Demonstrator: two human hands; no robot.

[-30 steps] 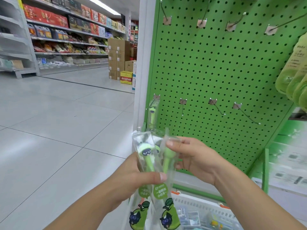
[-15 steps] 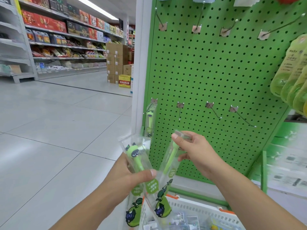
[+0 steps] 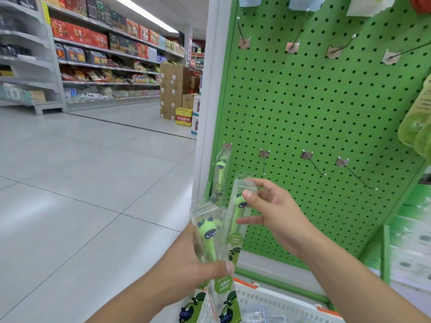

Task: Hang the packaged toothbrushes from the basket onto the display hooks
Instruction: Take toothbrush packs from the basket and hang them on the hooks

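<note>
Hung: one packaged toothbrush (image 3: 220, 180) was on the far-left hook.
Right hand (image 3: 277, 214): pinched a second pack (image 3: 239, 220) near the empty hook (image 3: 264, 160).
Left hand (image 3: 186, 264): clamped around spare packs (image 3: 208, 238) (count unclear).
Basket (image 3: 275, 301): contents blurred.

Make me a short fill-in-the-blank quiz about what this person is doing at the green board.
1. The right hand pinches a packaged ____.
2. The pegboard is coloured ____.
3. In the lower row of hooks, ____ pack already hangs.
4. The white ____ sits below the left hand.

Missing words: toothbrush; green; one; basket
</note>
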